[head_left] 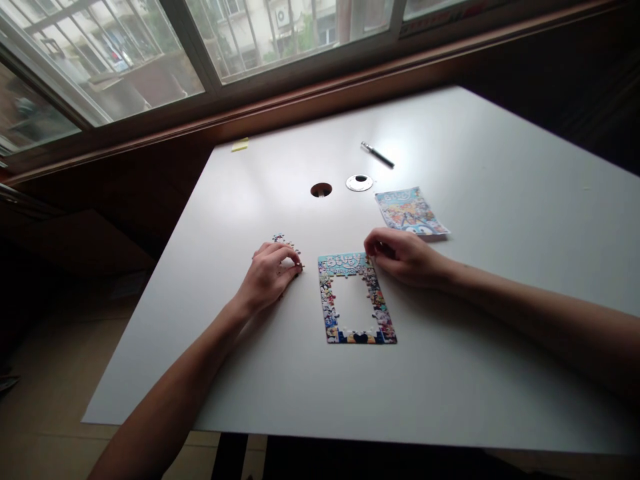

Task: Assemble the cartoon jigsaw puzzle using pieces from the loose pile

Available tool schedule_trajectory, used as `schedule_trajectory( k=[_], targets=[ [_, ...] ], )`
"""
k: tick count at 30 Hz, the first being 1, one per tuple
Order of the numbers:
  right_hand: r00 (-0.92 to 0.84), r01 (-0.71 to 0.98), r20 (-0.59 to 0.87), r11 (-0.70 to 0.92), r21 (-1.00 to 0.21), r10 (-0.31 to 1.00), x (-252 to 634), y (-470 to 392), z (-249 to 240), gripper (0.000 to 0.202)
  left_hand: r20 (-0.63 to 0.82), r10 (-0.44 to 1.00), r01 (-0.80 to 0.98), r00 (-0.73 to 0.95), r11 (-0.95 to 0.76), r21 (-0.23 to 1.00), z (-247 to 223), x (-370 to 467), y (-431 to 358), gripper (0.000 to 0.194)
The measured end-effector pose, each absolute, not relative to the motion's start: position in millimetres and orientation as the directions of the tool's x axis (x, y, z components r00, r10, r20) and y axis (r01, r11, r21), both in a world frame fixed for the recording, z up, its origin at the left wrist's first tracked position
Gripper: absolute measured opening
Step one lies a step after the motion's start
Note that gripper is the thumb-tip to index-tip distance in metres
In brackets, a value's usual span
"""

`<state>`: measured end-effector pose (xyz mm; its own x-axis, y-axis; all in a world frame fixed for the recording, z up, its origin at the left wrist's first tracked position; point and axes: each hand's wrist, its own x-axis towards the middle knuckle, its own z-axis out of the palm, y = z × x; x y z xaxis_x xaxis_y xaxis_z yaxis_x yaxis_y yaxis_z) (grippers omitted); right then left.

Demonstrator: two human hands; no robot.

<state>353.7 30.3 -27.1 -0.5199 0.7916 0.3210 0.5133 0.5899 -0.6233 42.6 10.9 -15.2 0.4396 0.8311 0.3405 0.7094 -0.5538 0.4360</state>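
Observation:
A jigsaw puzzle (327,267) lies on the white table, its colourful border joined into a frame around a bare middle. At its left, my left hand (270,270) pinches a small puzzle piece (299,268) between thumb and fingertips. Just beyond that hand is a group of loose puzzle pieces (279,237), partly hidden by it. My right hand (400,255) rests at the puzzle's upper right corner, fingers curled and fingertips close to the edge. Whether anything is between those fingertips I cannot make out.
A printed picture sheet (410,208) lies beyond my right hand. Farther back are a dark pen (378,155), an open round hole (321,190), a metal-ringed hole (359,183) and a yellow sticky note (240,145). A window (290,40) runs behind the table (480,373).

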Motion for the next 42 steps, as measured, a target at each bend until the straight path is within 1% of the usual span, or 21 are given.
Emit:
schedule_trajectory(
  k=[3, 5, 7, 9, 11, 12, 14, 16, 20, 26, 31, 33, 34, 36, 38, 40, 42],
  targets=[
    [-0.531, 0.493, 0.365, 0.630, -0.600, 0.764, 353, 32, -27, 0.013, 0.425, 0.755, 0.564, 0.499, -0.655, 0.503, -11, 45, 8, 0.008],
    [-0.561, 0.460, 0.428, 0.697, -0.550, 0.708, 351, 28, -23, 0.014, 0.476, 0.721, 0.466, 0.504, -0.691, 0.553, -6, 51, 0, 0.009],
    [-0.608, 0.403, 0.488, 0.773, -0.490, 0.626, 344, 18, -16, 0.013, 0.491, 0.706, 0.365, 0.510, -0.695, 0.620, -2, 60, -13, 0.010],
    [-0.674, 0.322, 0.475, 0.804, -0.500, 0.566, 334, 3, -6, 0.012, 0.451, 0.721, 0.264, 0.527, -0.643, 0.719, -1, 71, -29, 0.013],
    [-0.731, 0.230, 0.462, 0.819, -0.525, 0.502, 325, -14, 2, 0.014, 0.373, 0.770, 0.190, 0.519, -0.529, 0.827, -4, 80, -43, 0.018],
    [-0.740, 0.191, 0.466, 0.817, -0.545, 0.484, 321, -21, 4, 0.014, 0.348, 0.787, 0.174, 0.509, -0.491, 0.854, -6, 83, -48, 0.019],
    [-0.739, 0.168, 0.449, 0.782, -0.600, 0.503, 317, -29, 7, 0.013, 0.327, 0.819, 0.155, 0.471, -0.442, 0.883, -11, 87, -55, 0.018],
    [-0.733, 0.170, 0.434, 0.759, -0.629, 0.524, 315, -31, 6, 0.013, 0.322, 0.846, 0.130, 0.425, -0.409, 0.903, -15, 88, -56, 0.017],
    [-0.745, 0.176, 0.436, 0.779, -0.602, 0.505, 315, -28, 0, 0.014, 0.321, 0.866, 0.073, 0.384, -0.375, 0.924, -17, 88, -53, 0.020],
    [-0.725, 0.192, 0.453, 0.784, -0.591, 0.519, 312, -26, -8, 0.015, 0.368, 0.855, 0.102, 0.366, -0.430, 0.897, -19, 89, -50, 0.015],
    [-0.730, 0.175, 0.455, 0.782, -0.598, 0.510, 310, -24, -9, 0.016, 0.355, 0.853, 0.109, 0.383, -0.424, 0.899, -20, 89, -48, 0.013],
    [-0.727, 0.182, 0.460, 0.788, -0.588, 0.511, 309, -21, -8, 0.015, 0.353, 0.850, 0.143, 0.390, -0.435, 0.889, -19, 87, -47, 0.013],
    [-0.720, 0.191, 0.467, 0.794, -0.577, 0.512, 310, -19, -8, 0.015, 0.366, 0.843, 0.190, 0.393, -0.464, 0.865, -18, 85, -46, 0.014],
    [-0.687, 0.234, 0.496, 0.807, -0.542, 0.532, 311, -12, -9, 0.013, 0.422, 0.801, 0.333, 0.424, -0.572, 0.750, -17, 81, -42, 0.019],
    [-0.636, 0.319, 0.518, 0.807, -0.497, 0.571, 313, -5, -12, 0.011, 0.457, 0.731, 0.460, 0.508, -0.678, 0.574, -16, 78, -39, 0.025],
    [-0.608, 0.419, 0.503, 0.786, -0.455, 0.614, 314, 2, -16, 0.009, 0.423, 0.676, 0.517, 0.603, -0.735, 0.438, -16, 76, -36, 0.032],
    [-0.598, 0.477, 0.478, 0.765, -0.433, 0.643, 313, 5, -22, 0.008, 0.362, 0.655, 0.537, 0.663, -0.754, 0.378, -17, 75, -34, 0.038]
  ],
)
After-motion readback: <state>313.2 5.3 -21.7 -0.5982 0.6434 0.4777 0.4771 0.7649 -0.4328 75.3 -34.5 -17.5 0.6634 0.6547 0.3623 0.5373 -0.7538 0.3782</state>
